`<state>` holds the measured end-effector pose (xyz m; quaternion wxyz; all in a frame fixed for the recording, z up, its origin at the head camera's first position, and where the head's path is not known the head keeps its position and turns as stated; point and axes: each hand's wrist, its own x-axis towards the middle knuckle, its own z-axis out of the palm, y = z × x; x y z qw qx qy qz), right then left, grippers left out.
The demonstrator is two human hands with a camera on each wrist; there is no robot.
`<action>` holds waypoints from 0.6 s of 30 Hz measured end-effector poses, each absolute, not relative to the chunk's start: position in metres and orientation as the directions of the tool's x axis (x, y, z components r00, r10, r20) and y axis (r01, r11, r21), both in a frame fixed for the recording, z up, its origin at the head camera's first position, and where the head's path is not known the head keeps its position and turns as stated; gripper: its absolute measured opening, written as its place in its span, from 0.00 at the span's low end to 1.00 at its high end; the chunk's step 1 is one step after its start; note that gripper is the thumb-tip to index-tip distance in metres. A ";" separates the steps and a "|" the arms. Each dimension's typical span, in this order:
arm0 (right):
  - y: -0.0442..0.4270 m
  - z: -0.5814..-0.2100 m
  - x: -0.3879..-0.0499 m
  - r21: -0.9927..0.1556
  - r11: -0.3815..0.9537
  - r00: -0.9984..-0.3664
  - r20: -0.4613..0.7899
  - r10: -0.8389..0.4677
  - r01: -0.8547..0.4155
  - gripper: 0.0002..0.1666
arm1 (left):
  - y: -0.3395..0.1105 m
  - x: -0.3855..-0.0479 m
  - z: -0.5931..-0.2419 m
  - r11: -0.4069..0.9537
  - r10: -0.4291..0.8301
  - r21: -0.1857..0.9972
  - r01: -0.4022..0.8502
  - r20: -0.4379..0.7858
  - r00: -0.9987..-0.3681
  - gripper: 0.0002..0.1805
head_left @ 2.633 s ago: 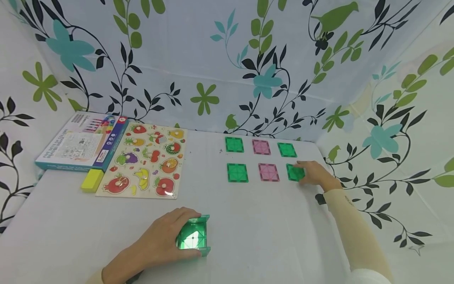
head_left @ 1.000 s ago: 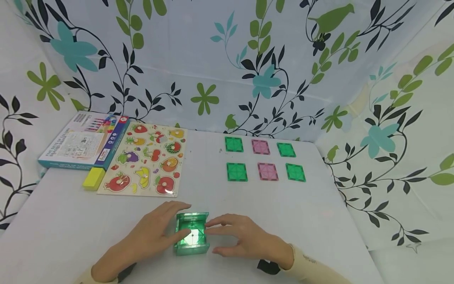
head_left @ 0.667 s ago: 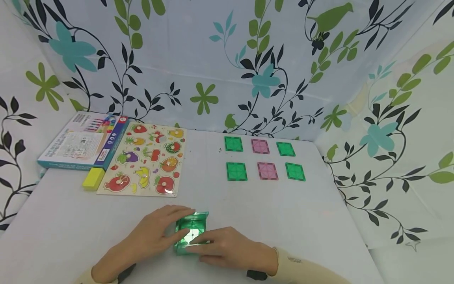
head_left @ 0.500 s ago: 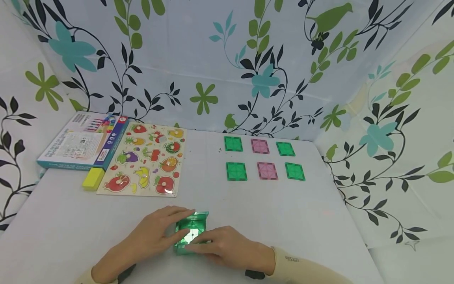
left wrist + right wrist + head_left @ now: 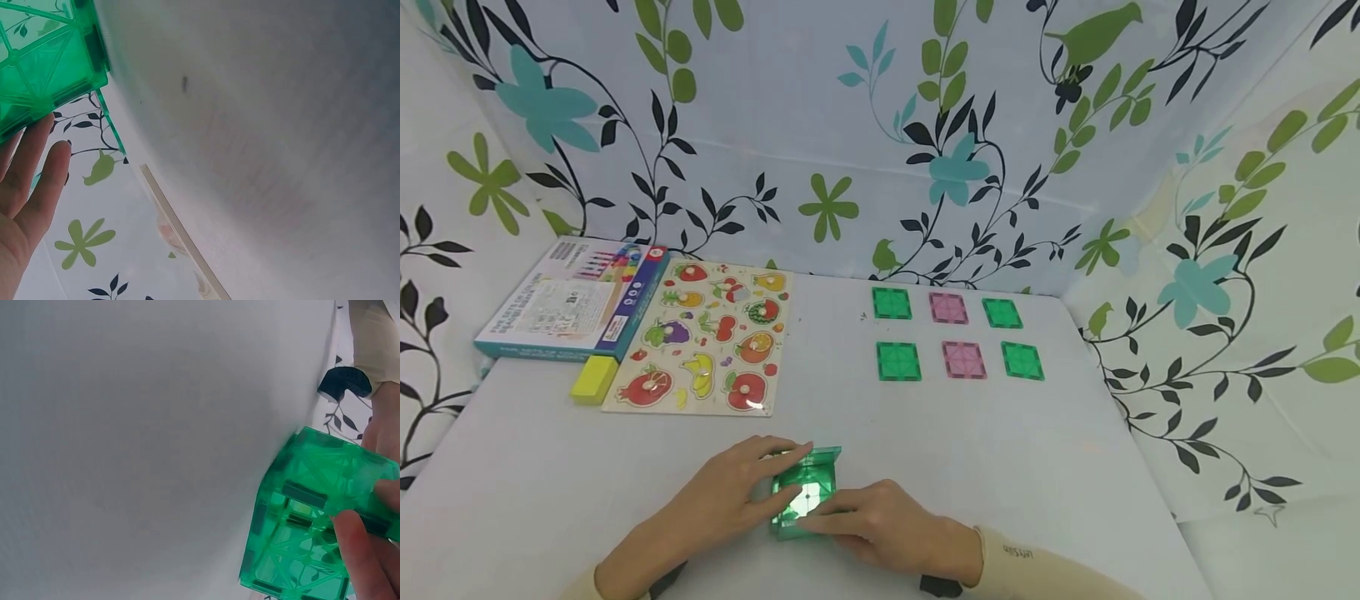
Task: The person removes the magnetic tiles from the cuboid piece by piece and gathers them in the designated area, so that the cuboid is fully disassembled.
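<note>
In the head view, green see-through magnetic tiles (image 5: 811, 477) stand joined as a small open-topped shape at the front of the table. My left hand (image 5: 718, 498) holds its left side, with fingertips at the far wall and the thumb over the left side. The left wrist view shows fingers (image 5: 39, 162) fairly straight at a tile's edge (image 5: 47, 81). My right hand (image 5: 891, 527) pinches the near wall, which it partly covers. In the right wrist view, one finger (image 5: 356, 547) lies across a tile wall (image 5: 334, 465).
Beyond the hands lie two rows of flat tiles, green ones (image 5: 898, 362) and pink ones (image 5: 964, 360). At the back left are a fruit puzzle board (image 5: 703, 342), a box (image 5: 572, 300) and a yellow block (image 5: 594, 380). A patterned cloth (image 5: 820, 100) hangs behind the white table.
My right hand has come from the flat green tile at the far right to the joined tiles' near wall. My left hand loosened, then its fingers returned to the far wall.
</note>
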<state>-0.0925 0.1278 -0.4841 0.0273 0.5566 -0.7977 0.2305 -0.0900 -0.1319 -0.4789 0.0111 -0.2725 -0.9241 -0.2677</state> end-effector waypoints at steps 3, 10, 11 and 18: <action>0.130 -0.486 -0.093 -0.345 0.252 -0.371 0.344 -0.863 -0.904 0.26 | -0.131 -0.090 -0.479 0.708 0.500 0.486 0.512 0.167 -0.850 0.30; 0.141 -0.483 -0.096 -0.299 0.227 -0.348 0.457 -0.818 -0.927 0.27 | -0.129 -0.091 -0.480 0.712 0.505 0.467 0.524 0.178 -0.844 0.30; 0.143 -0.482 -0.097 -0.308 0.229 -0.356 0.469 -0.808 -0.924 0.26 | -0.129 -0.091 -0.480 0.714 0.505 0.466 0.522 0.172 -0.846 0.30; 0.170 -0.472 -0.109 -0.417 0.282 -0.479 0.508 -0.716 -0.864 0.19 | -0.130 -0.091 -0.480 0.724 0.501 0.468 0.506 0.147 -0.853 0.31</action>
